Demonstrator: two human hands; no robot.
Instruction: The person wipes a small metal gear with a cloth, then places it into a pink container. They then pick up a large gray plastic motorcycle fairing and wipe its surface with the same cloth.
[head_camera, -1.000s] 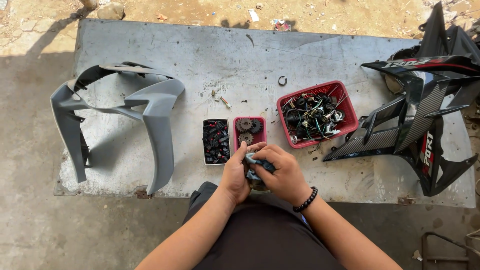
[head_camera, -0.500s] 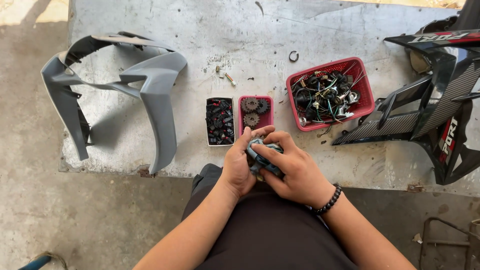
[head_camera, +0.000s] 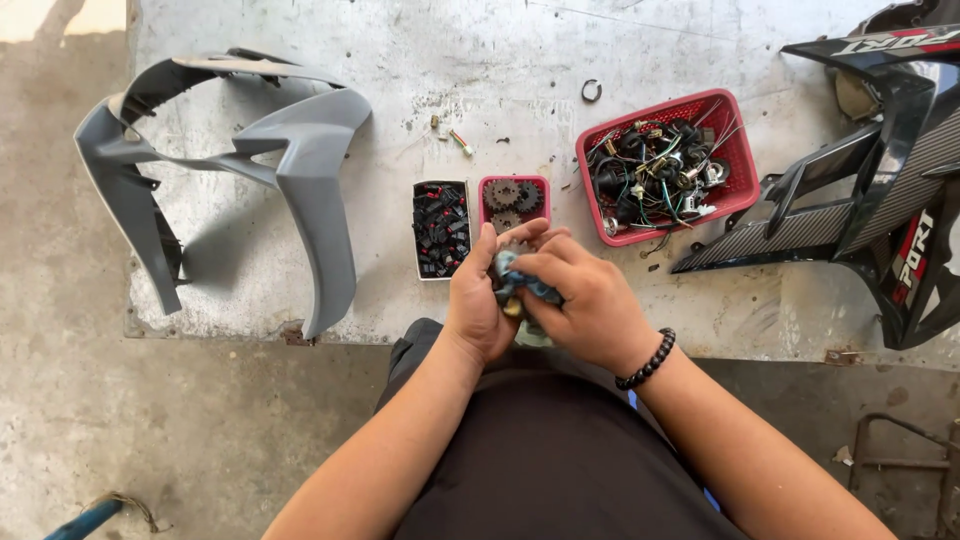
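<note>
A motorcycle repair workshop is shown — a rough concrete slab (head_camera: 500, 90) is used as a bench. Body panels are laid on it — a grey fairing (head_camera: 250, 150) and a black fairing (head_camera: 880, 190) — beside a red basket of wiring (head_camera: 735, 150) and small trays of gears (head_camera: 513, 200).

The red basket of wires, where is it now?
In the head view, the red basket sits on the slab, right of the hands, between the small red tray and the black fairing.
</note>
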